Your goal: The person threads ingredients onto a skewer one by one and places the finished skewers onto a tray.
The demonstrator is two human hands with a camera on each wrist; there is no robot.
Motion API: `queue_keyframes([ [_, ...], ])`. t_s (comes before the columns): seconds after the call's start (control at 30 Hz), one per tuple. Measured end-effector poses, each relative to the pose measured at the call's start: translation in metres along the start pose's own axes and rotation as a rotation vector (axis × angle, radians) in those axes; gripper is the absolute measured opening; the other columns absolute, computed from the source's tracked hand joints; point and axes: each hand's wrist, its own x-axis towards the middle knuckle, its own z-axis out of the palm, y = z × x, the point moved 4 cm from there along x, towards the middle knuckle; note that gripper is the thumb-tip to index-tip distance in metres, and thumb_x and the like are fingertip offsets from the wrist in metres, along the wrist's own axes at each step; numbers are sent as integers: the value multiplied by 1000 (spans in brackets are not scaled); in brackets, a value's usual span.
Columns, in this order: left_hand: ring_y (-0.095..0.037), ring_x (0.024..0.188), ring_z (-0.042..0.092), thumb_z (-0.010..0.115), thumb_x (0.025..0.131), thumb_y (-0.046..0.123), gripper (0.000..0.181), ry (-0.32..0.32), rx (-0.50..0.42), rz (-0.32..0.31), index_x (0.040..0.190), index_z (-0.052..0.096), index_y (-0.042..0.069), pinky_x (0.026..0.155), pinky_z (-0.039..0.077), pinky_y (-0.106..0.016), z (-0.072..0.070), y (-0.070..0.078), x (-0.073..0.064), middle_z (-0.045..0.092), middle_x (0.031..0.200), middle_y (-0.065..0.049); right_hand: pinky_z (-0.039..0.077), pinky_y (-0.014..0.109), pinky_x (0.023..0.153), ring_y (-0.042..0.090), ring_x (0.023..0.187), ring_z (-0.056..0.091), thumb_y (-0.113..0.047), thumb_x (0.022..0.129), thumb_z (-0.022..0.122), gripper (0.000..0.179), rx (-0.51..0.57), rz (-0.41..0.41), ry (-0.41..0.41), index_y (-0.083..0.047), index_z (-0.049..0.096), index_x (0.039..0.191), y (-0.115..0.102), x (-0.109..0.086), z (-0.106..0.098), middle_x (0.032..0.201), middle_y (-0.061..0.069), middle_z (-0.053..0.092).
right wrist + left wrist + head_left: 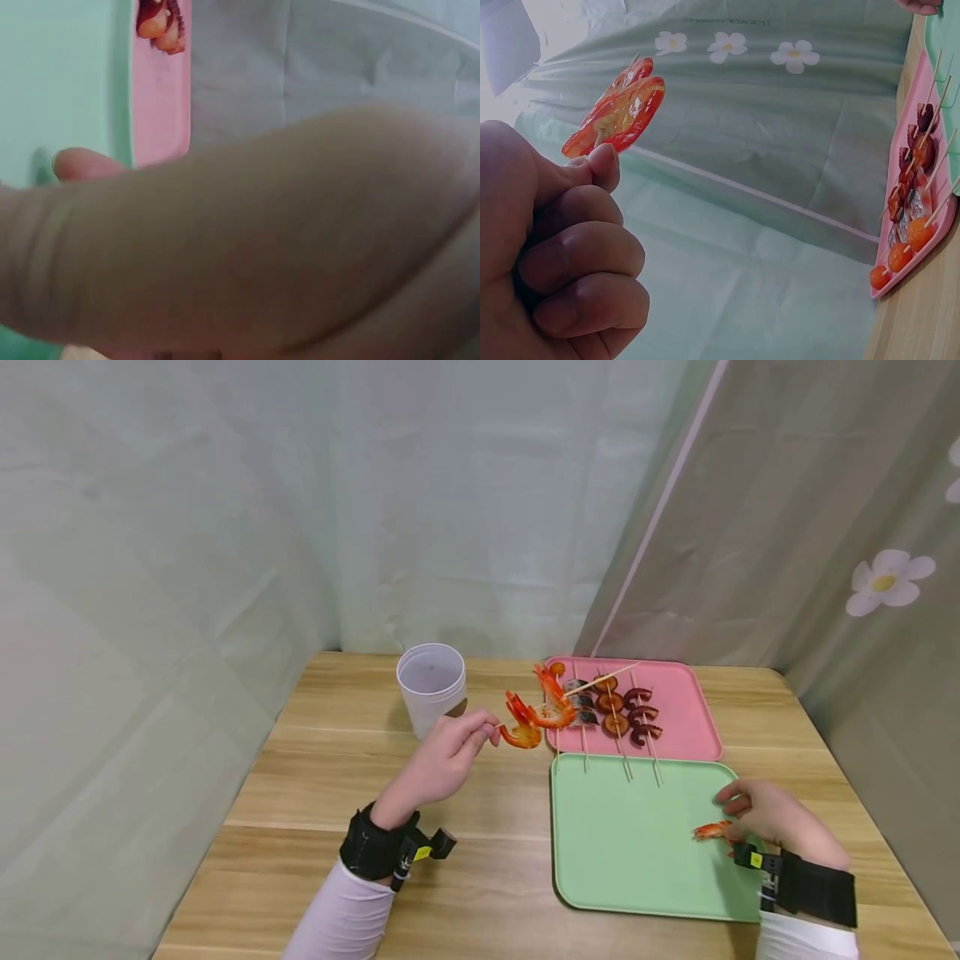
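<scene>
Raised over the table, my left hand (450, 756) pinches the end of a wooden skewer between thumb and forefinger, its other fingers folded in. Two orange-red shrimp, the outer shrimp (553, 703) and the inner shrimp (522, 732), are threaded on that skewer. The left wrist view has the shrimp (626, 112) just beyond the thumb tip. On the right, over the green tray (630, 835), my right hand (780, 822) is at a loose shrimp (708, 832); its fingers cover the shrimp's right end, and I cannot tell whether they grip it.
A pink tray (686, 718) behind the green one holds several skewers: mushroom slices (611, 702), octopus pieces (643, 714), silvery fish-like pieces (583, 714) and orange balls (900, 259). Their stick ends reach over the green tray's back rim. A white cup (431, 685) stands behind my left hand. Curtains surround the wooden table.
</scene>
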Motion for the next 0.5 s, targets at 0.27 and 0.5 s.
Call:
queue_keyframes([
  [0.27, -12, 70, 47, 51, 112, 4, 20, -10, -2, -6, 100, 67, 6, 68, 43, -32, 0, -2, 1, 61, 83, 2, 51, 39, 72, 26, 88, 66, -15, 91, 83, 33, -137, -10, 47, 6, 69, 112, -5, 4, 3, 97, 10, 72],
  [0.5, -13, 72, 49, 51, 112, 4, 20, -16, 5, -11, 100, 67, 6, 68, 44, -33, 1, -3, 1, 66, 88, -1, 47, 38, 71, 22, 82, 60, -17, 94, 82, 24, -157, -36, 17, 3, 73, 104, -10, 10, 8, 90, 4, 71],
])
